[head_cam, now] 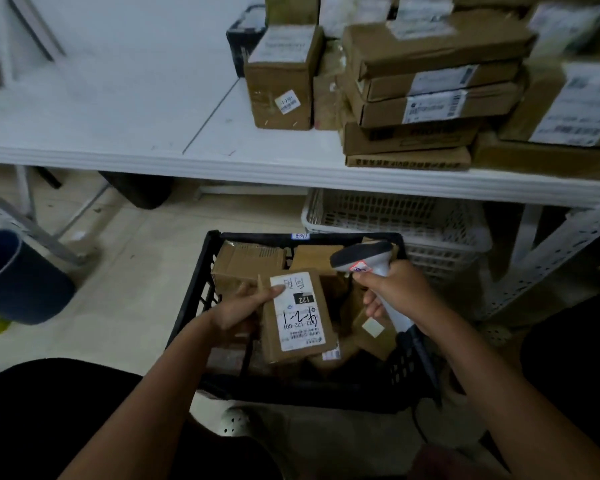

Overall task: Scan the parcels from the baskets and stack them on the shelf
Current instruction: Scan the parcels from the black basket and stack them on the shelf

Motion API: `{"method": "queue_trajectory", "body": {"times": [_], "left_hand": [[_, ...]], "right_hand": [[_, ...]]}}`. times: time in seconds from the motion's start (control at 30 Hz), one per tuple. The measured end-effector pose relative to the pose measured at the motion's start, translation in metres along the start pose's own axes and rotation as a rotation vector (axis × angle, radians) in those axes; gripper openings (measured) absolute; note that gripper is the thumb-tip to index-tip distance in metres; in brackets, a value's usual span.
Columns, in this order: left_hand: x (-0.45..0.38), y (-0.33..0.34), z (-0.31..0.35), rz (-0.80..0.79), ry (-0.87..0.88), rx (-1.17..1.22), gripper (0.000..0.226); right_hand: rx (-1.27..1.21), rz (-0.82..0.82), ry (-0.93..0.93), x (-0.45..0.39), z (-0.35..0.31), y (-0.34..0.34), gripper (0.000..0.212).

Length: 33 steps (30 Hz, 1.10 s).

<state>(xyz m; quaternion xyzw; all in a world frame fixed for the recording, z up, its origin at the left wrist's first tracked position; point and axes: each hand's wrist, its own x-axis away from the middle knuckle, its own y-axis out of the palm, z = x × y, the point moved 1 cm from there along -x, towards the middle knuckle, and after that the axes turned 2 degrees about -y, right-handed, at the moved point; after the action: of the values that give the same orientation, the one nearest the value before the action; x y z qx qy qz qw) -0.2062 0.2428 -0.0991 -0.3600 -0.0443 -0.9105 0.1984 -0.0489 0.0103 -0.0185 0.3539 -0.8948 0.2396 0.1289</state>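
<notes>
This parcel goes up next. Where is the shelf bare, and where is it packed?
The white shelf is bare on its left, up to the upright brown box. Right of that, stacked parcels crowd it to the frame edge.

- The held parcel (297, 315), at lower centre, is showing a white label with "122" printed white on a black patch and a line reading roughly "G22-122-G07"; the handwriting and barcode digits beside them are not legible.
- A small white tag (300, 236) on the black basket's far rim is reading "1103", seen upside down.
- The sticker (288, 102) on the upright box on the shelf is too blurred to read.
</notes>
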Motion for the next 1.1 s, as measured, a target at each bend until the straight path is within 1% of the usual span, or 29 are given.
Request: {"method": "queue_trajectory", "body": {"times": [0.07, 0.17, 0.2, 0.27, 0.33, 0.43, 0.57, 0.7, 0.83, 1.1], "left_hand": [[0.015, 0.006, 0.015, 0.041, 0.062, -0.025, 0.059], [0.028, 0.014, 0.034, 0.069, 0.144, -0.048, 0.077], [0.031, 0.017, 0.041, 0.071, 0.174, -0.046, 0.079], [0.04, 0.024, 0.057, 0.094, 0.239, -0.033, 0.074], [0.05, 0.033, 0.071, 0.099, 0.299, -0.02, 0.068], [0.058, 0.041, 0.09, 0.124, 0.365, 0.0, 0.068], [0.069, 0.045, 0.112, 0.16, 0.432, 0.064, 0.086], [0.081, 0.05, 0.127, 0.179, 0.489, 0.062, 0.067], [0.083, 0.05, 0.141, 0.227, 0.537, 0.083, 0.073], [0.084, 0.051, 0.156, 0.228, 0.56, 0.091, 0.07]], "right_hand": [[0.002, 0.015, -0.045, 0.013, -0.008, -0.008, 0.021], [0.001, 0.018, -0.107, 0.033, -0.026, -0.025, 0.023], [0.001, 0.017, -0.126, 0.04, -0.033, -0.032, 0.026], [0.004, 0.016, -0.159, 0.054, -0.048, -0.047, 0.029], [0.02, 0.018, -0.19, 0.069, -0.061, -0.061, 0.027], [0.025, 0.008, -0.233, 0.087, -0.077, -0.076, 0.024], [0.045, -0.007, -0.25, 0.104, -0.095, -0.088, 0.027], [0.087, -0.036, -0.278, 0.116, -0.111, -0.098, 0.024], [0.118, -0.051, -0.28, 0.122, -0.12, -0.101, 0.023], [0.175, -0.076, -0.254, 0.123, -0.127, -0.101, 0.03]]}}
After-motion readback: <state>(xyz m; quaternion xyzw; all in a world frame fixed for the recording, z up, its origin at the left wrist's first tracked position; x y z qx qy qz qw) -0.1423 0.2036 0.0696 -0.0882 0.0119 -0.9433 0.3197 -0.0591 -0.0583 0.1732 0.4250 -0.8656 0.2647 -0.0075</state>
